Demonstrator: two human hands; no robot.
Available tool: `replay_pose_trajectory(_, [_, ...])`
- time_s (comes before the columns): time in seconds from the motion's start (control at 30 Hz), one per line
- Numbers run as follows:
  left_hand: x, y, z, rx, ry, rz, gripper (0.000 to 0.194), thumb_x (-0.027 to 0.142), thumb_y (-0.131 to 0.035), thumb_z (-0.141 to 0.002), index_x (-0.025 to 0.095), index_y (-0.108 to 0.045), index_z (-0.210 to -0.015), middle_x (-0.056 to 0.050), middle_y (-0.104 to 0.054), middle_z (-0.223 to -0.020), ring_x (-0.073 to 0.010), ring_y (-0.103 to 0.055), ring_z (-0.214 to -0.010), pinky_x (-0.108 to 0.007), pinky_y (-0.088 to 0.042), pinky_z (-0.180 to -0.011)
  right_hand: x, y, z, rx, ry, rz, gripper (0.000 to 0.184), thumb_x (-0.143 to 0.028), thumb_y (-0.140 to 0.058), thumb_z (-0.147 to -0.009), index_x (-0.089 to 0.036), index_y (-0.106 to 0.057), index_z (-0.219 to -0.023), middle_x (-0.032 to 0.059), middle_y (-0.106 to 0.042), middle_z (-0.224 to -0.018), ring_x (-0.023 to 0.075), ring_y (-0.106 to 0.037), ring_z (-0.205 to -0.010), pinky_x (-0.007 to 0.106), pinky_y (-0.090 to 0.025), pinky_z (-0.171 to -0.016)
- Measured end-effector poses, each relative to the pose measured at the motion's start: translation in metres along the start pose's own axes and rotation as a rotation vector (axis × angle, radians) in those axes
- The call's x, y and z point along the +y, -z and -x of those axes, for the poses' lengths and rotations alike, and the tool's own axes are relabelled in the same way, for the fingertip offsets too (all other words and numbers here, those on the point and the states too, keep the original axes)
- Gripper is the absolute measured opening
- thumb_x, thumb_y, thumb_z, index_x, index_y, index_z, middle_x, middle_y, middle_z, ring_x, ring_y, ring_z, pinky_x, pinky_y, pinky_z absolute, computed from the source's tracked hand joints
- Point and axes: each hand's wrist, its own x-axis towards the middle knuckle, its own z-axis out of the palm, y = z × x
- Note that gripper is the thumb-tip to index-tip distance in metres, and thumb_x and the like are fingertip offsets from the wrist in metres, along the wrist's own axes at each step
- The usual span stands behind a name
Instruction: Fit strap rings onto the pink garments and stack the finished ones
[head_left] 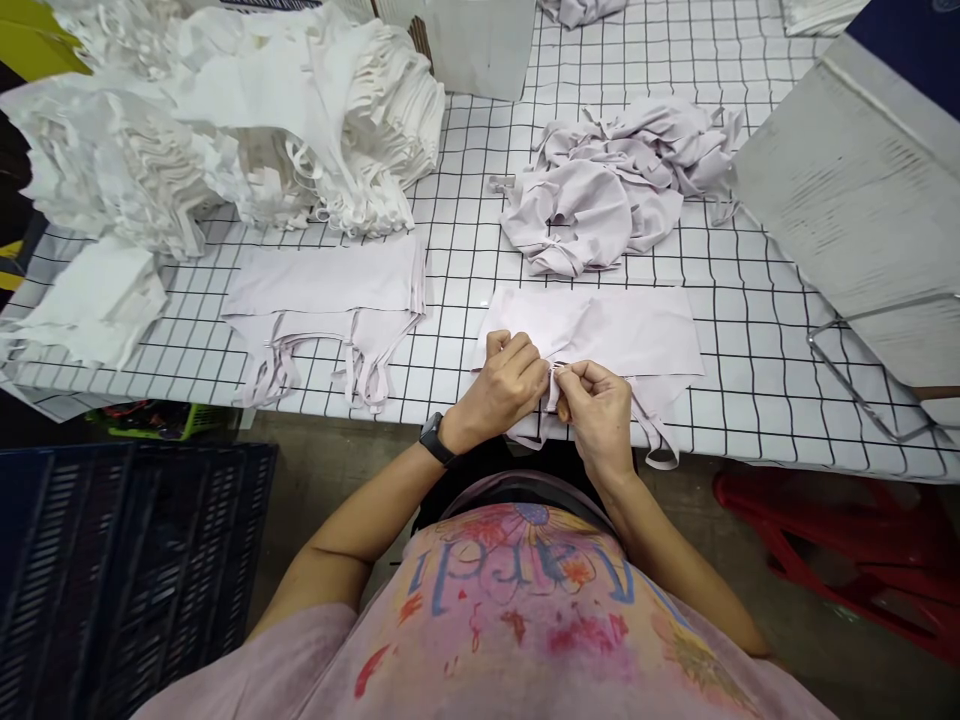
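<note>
A pale lilac strappy top (pixel 637 325) lies flat before me, its straps hanging toward the table's front edge. My left hand (pixel 511 385), with a dark watch on the wrist, is closed on the top near its middle lower edge. Close beside it, my right hand (pixel 598 405) pinches a strap of the same top between thumb and fingers. What exactly sits between the fingertips is too small to make out. To the left lies a neat pile of similar lilac tops (pixel 326 280), straps toward me.
A crumpled heap of lilac garments (pixel 600 190) lies beyond the top. Thick white garment stacks (pixel 300 110) and a small white pile (pixel 97 300) fill the left. A white board on a wire stand (pixel 862 200) stands right; a red stool (pixel 847 560) and dark crates (pixel 135 560) are below.
</note>
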Motion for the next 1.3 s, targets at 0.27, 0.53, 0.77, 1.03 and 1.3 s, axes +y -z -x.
replay_pose_trajectory(0.27, [0.0,-0.002,0.0,0.016,-0.008,-0.031,0.025,0.015,-0.048,-0.103,0.019,-0.054,-0.079,-0.003,-0.059,-0.077,-0.0204,-0.051,-0.085,-0.04,-0.034,-0.083,0.002,-0.002,0.001,0.0,-0.01,0.002,0.021,-0.024,-0.068,-0.084,-0.018,-0.061,-0.065,-0.0064,-0.052,-0.046,0.0067,-0.041,-0.041,0.021,-0.029,-0.044])
replay_pose_trajectory(0.53, [-0.002,0.002,-0.004,0.076,0.001,-0.021,0.022,0.017,-0.052,-0.103,0.018,-0.056,-0.082,-0.002,-0.06,-0.077,-0.0193,-0.053,-0.086,-0.04,-0.034,-0.084,-0.002,0.001,-0.004,-0.005,-0.101,-0.13,0.024,-0.026,-0.073,-0.08,-0.017,-0.061,-0.062,-0.0065,-0.048,-0.046,0.005,-0.037,-0.04,0.021,-0.025,-0.042])
replay_pose_trajectory(0.77, [-0.002,0.003,-0.005,0.029,-0.036,-0.032,0.026,0.015,-0.048,-0.103,0.019,-0.055,-0.078,-0.003,-0.059,-0.075,-0.0195,-0.051,-0.082,-0.039,-0.035,-0.082,-0.001,0.004,-0.008,-0.076,-0.094,-0.089,0.025,-0.028,-0.073,-0.08,-0.018,-0.06,-0.06,-0.0068,-0.046,-0.044,0.0048,-0.034,-0.039,0.021,-0.022,-0.042])
replay_pose_trajectory(1.03, [-0.006,0.004,-0.005,0.066,0.017,0.015,0.02,0.018,-0.052,-0.103,0.018,-0.058,-0.084,-0.003,-0.064,-0.08,-0.019,-0.055,-0.088,-0.041,-0.034,-0.085,-0.008,0.013,-0.02,-0.216,-0.248,-0.186,0.036,-0.035,-0.084,-0.067,-0.018,-0.055,-0.055,-0.0082,-0.04,-0.047,0.0017,-0.025,-0.039,0.02,-0.015,-0.04])
replay_pose_trajectory(1.3, [-0.009,0.002,-0.003,-0.004,-0.044,0.037,0.025,0.018,-0.048,-0.104,0.018,-0.057,-0.08,-0.004,-0.062,-0.08,-0.02,-0.054,-0.087,-0.04,-0.035,-0.083,-0.009,0.013,-0.021,-0.243,-0.292,-0.123,0.039,-0.036,-0.087,-0.063,-0.019,-0.054,-0.054,-0.009,-0.036,-0.042,0.0024,-0.022,-0.038,0.021,-0.014,-0.039])
